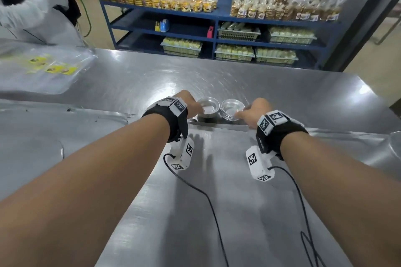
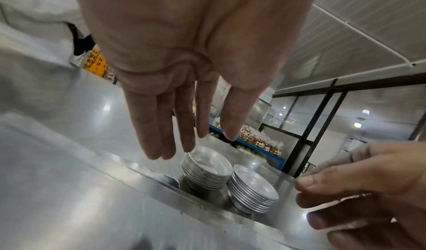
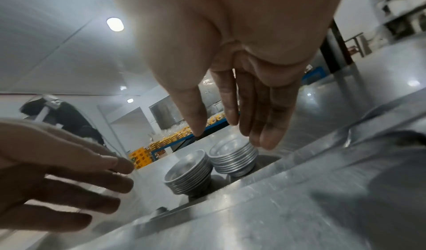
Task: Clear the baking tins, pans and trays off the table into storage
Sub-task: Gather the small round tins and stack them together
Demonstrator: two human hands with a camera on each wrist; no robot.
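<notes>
left tin stack [image 1: 205, 109] | under left hand [image 1: 191, 102] grip | fingers straight

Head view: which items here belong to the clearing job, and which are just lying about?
Job:
- left stack of tins, under the left hand
- right stack of tins, by the right hand

Lying about:
- plastic bags with yellow labels
- blue shelving of packed biscuits

Head view looking down and forward over desk [image 1: 217, 201]; wrist views low, close, facing along fingers, sharing both tin stacks [image 2: 207, 170].
</notes>
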